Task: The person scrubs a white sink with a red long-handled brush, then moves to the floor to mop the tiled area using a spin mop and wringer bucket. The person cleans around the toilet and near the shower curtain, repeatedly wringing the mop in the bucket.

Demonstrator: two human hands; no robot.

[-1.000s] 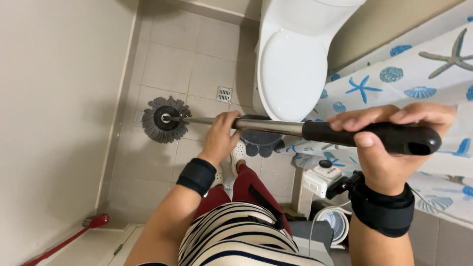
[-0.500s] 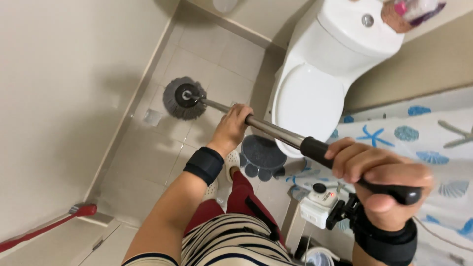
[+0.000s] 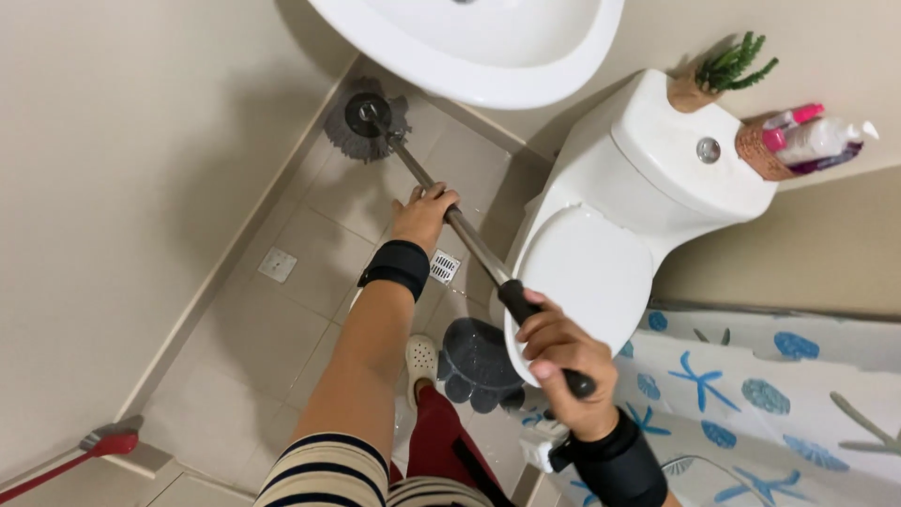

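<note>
Fluffy grey mop head [image 3: 364,127] now under basin [image 3: 488,56]

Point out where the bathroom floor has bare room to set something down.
Bare tiles lie between the wall and the floor drain. It is crowded by the toilet, where the mop handle, both hands and grey mat sit.

Bottles in a basket on the toilet tank

We spot a round woven basket [image 3: 762,150] at the right end of the tank lid, holding a white bottle [image 3: 824,139] lying tilted with a pale label, and a pink one [image 3: 786,124] tucked just behind it (any print is too small for us to tell); no signs or screens show.
</note>
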